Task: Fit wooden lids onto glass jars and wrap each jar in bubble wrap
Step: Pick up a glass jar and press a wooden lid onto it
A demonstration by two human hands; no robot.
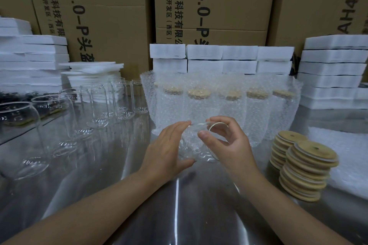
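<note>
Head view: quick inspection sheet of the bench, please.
Surface: shiny metal table.
Job's things: lidless glass jar in the hands; empty jars left; wrapped jars with lids behind; two lid stacks right; bubble wrap far right.
Clutter: dark items far left, too blurred to identify.
Hands: left hand touches the jar's side; right hand grips its rim.
Cables: nothing seen.
Surroundings: white foam blocks, cardboard boxes.
</note>
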